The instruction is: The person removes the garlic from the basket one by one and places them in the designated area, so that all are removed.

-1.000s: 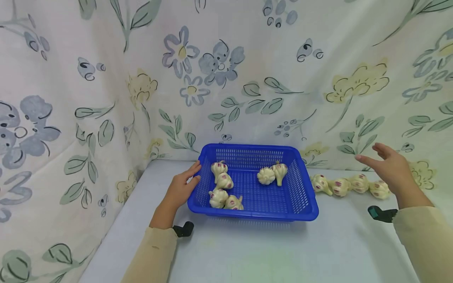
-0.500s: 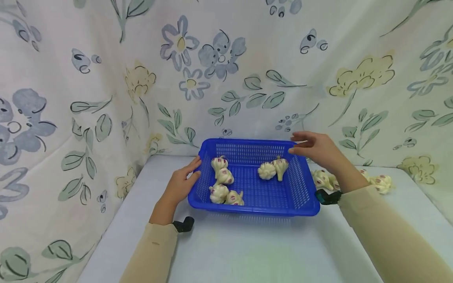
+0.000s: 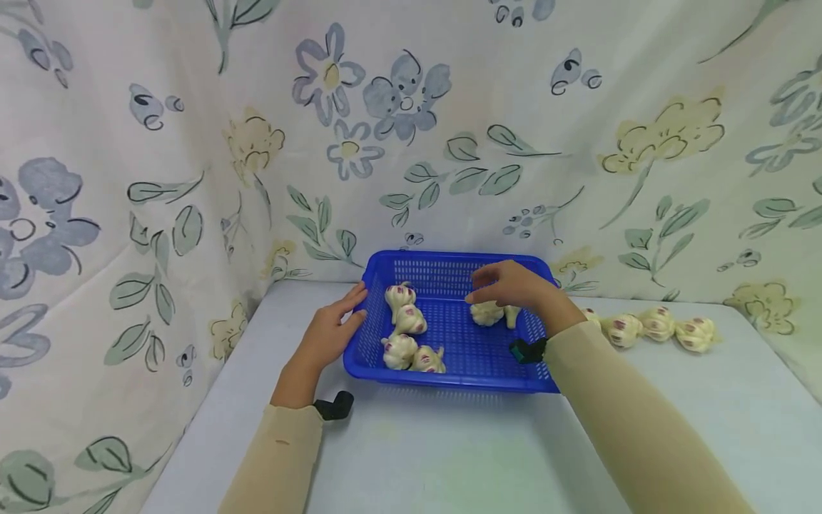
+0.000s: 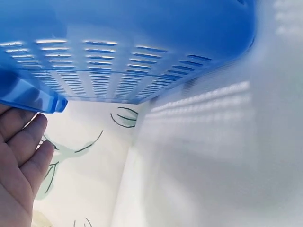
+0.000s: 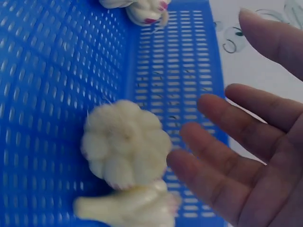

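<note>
A blue plastic basket (image 3: 449, 380) with slotted walls stands on the white table. My left hand (image 3: 326, 335) rests its fingers against the basket's left rim, seen also at the edge of the left wrist view. Over the basket's right half hovers my right hand (image 3: 514, 287), its fingers spread and holding nothing. Just beside those fingers lie a round garlic bulb (image 5: 125, 144) and a second garlic bulb with a stem (image 5: 132, 208), partly hidden by the hand in the head view. Several more garlic bulbs (image 3: 411, 320) sit along the basket's left side.
To the right of the basket, several garlic bulbs (image 3: 658, 323) form a row on the table (image 3: 411, 457); the right arm partly covers the nearest. A floral cloth (image 3: 437, 143) hangs behind and along the left side.
My right hand has moved left from above the row of garlic bulbs, across the basket's right rim, to over the basket. My left hand has stayed at the left rim.
</note>
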`<state>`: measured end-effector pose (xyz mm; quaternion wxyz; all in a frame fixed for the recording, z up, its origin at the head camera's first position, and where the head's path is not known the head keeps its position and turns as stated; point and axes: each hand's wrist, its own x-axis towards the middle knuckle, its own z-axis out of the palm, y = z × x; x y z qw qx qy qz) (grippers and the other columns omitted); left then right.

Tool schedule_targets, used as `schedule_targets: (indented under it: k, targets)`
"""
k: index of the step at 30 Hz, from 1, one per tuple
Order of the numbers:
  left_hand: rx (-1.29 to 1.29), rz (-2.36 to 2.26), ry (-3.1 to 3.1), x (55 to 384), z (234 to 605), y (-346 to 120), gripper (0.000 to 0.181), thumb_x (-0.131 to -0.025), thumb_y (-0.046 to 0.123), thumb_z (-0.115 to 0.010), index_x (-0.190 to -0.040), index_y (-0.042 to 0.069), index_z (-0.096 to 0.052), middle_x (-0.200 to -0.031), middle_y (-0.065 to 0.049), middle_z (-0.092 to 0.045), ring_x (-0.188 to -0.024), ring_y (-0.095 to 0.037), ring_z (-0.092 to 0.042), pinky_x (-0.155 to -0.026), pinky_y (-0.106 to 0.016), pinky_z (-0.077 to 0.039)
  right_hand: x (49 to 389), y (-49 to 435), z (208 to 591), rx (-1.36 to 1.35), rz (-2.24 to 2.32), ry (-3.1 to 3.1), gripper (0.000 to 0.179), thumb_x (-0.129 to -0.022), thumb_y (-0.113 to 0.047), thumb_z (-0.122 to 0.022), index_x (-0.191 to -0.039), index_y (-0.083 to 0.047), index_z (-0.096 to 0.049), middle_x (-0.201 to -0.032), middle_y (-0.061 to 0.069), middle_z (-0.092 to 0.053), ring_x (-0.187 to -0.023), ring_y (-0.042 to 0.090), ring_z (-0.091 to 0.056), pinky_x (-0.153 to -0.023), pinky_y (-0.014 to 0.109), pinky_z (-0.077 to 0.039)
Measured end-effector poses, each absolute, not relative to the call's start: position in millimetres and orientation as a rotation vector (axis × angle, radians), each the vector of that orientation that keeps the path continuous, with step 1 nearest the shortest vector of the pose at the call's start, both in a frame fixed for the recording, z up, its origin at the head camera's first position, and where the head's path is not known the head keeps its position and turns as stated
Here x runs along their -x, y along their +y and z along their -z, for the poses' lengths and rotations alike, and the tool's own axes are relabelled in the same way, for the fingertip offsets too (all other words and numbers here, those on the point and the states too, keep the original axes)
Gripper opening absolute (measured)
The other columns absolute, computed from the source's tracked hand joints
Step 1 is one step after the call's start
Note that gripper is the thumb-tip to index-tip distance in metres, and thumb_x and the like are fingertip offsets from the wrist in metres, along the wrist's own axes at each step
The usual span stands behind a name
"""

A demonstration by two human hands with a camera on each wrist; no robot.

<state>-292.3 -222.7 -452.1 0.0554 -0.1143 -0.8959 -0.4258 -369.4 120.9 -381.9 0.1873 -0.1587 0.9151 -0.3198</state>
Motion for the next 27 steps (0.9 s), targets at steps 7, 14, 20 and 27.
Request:
schedule_targets:
  k: [7, 14, 20, 27]
  targets:
    - [0.39, 1.27, -2.742, 293, 451, -225, 0.051, -0.101, 0.026, -0.054, -0.149, 0.013, -0.044, -0.159, 0.002, -0.034, -0.145, -0.028, -0.034, -0.115, -0.052, -0.033, 376, 107, 396, 0.405, 0.837, 2.576, 0.069, -0.085, -0.036, -0.074, -0.142, -0.003, -0.051, -0.147, 0.019, -0.049, -0.137, 0.039, -0.044, -0.112, 0.056, -0.037]
    - [0.387, 1.184, -2.813, 291, 446, -228, 0.054, -0.1, 0.031, -0.054, -0.15, 0.014, -0.042, -0.16, 0.004, -0.031, -0.147, -0.026, -0.032, -0.116, -0.05, -0.032, 381, 107, 411, 0.389, 0.763, 2.562, 0.067, -0.085, -0.027, -0.075, -0.142, -0.001, -0.051, -0.144, 0.02, -0.051, -0.132, 0.039, -0.049, -0.111, 0.054, -0.04]
    - [0.363, 1.099, -2.882, 283, 441, -227, 0.062, -0.098, 0.034, -0.056, -0.154, 0.016, -0.036, -0.162, 0.003, -0.026, -0.148, -0.028, -0.03, -0.116, -0.053, -0.031, 383, 107, 419, 0.378, 0.758, 2.541, 0.07, -0.08, -0.025, -0.08, -0.142, -0.005, -0.052, -0.144, 0.019, -0.052, -0.131, 0.038, -0.05, -0.11, 0.056, -0.039]
    - [0.394, 1.015, -2.915, 265, 440, -224, 0.069, -0.094, 0.041, -0.062, -0.153, 0.013, -0.037, -0.162, 0.0, -0.027, -0.147, -0.029, -0.03, -0.115, -0.054, -0.032, 385, 108, 424, 0.393, 0.748, 2.555, 0.068, -0.077, -0.015, -0.082, -0.139, -0.006, -0.055, -0.138, 0.019, -0.056, -0.119, 0.034, -0.056, -0.107, 0.052, -0.044]
